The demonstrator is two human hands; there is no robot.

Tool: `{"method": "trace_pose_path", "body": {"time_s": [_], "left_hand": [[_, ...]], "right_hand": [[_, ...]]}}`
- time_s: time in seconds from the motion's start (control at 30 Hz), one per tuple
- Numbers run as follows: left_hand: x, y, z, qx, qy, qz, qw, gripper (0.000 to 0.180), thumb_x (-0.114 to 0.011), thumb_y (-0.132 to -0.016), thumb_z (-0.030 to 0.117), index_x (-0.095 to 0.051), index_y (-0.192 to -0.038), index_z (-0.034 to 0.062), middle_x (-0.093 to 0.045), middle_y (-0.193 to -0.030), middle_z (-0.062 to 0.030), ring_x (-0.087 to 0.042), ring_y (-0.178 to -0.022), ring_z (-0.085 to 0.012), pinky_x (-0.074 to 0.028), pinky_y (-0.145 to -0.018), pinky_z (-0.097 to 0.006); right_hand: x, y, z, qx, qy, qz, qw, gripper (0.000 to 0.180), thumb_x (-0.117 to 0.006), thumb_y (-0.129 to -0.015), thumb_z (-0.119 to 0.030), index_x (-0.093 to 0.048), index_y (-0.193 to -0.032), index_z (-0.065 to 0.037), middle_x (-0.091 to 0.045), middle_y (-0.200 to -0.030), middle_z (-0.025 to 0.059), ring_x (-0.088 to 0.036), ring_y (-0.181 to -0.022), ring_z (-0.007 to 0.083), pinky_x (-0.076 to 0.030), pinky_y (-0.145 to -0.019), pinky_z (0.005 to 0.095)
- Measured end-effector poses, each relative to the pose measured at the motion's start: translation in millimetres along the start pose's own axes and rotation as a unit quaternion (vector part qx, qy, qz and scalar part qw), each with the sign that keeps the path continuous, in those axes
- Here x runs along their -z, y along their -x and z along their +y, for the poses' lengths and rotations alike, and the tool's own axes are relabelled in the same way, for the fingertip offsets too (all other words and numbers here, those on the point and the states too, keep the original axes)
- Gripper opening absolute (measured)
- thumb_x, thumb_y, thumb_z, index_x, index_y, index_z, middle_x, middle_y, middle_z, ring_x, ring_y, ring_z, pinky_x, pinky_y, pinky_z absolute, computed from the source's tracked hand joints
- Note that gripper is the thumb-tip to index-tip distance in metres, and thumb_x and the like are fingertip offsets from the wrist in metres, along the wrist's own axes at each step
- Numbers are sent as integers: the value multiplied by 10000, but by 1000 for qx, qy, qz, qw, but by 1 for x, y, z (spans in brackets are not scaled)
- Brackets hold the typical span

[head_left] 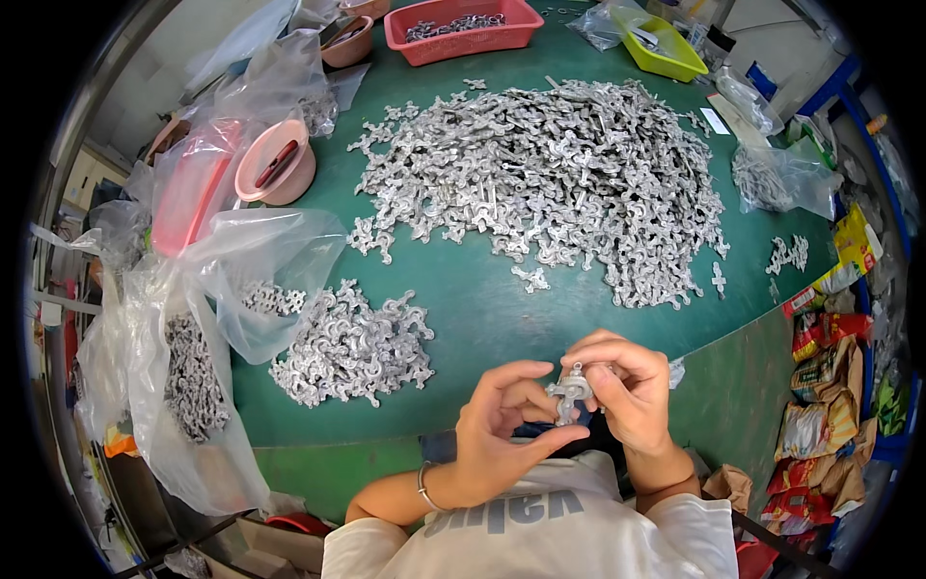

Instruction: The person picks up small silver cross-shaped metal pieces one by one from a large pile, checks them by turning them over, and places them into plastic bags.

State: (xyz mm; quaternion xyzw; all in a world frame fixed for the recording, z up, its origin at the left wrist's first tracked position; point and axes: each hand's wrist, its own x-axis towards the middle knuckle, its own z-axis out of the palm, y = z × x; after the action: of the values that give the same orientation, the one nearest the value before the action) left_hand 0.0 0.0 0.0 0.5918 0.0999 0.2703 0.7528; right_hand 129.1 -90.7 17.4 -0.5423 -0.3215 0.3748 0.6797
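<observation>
1. the silver metal piece (571,388) is in front of the person's chest, between the two hands, just off the near edge of the green tabletop (502,333).
2. the right hand (632,394) has its thumb and index finger pinched on the piece's upper right side. the left hand (494,415) has thumb and index finger spread apart around its other side; whether the curled fingers behind touch it, i cannot tell.
3. the piece looks like cast metal: i'd judge it light, stiff and hard to break, perhaps a little slick, with lobes that could snag on its neighbours.
4. a fingertip pinch on a lobe or across the narrow middle should suit it best.
5. loose silver pieces lie in a large pile (579,174) mid-tabletop and a smaller pile (357,349) near the left edge.
6. at the far side, a red tray (473,52) holds small metal parts; the yellow-green basket (675,68) to its right holds something grey, too small to name.
7. the pink bowl (298,181) on the left has a red-and-dark tool (277,164) lying in it.
8. a clear plastic bag (154,372) at the left edge holds dark grey parts (196,381); on the far right, a smaller clear bag (813,186) holds pale silver ones (759,177).
</observation>
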Motion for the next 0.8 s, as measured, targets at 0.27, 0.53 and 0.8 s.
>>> {"method": "trace_pose_path", "body": {"time_s": [0.27,0.53,0.8], "left_hand": [[-7,0,4,22,27,1,999,537,-693,-644,-130,-423,-1101,-47,-599,-859,-160,-623,-808,-198,-536,-727,-315],[-9,0,4,9,52,-7,999,529,-678,-648,-147,-423,-1104,-62,-599,-852,-164,-622,-813,-208,-533,-741,-330],[-3,-2,4,22,13,30,999,480,-660,-674,-131,-450,-1100,-61,-600,-870,-132,-603,-796,-157,-515,-722,-288]], "right_hand": [[-1,2,4,17,-47,8,999,158,-504,-854,-40,-610,-944,33,-574,-879,77,-461,-621,42,-363,-512,175],[-2,4,4,40,-32,12,999,179,-482,-876,-85,-596,-945,34,-567,-871,77,-469,-620,44,-385,-502,162],[-1,-3,10,13,5,31,999,170,-517,-854,-68,-597,-971,25,-566,-812,33,-466,-625,28,-369,-530,155]]}}
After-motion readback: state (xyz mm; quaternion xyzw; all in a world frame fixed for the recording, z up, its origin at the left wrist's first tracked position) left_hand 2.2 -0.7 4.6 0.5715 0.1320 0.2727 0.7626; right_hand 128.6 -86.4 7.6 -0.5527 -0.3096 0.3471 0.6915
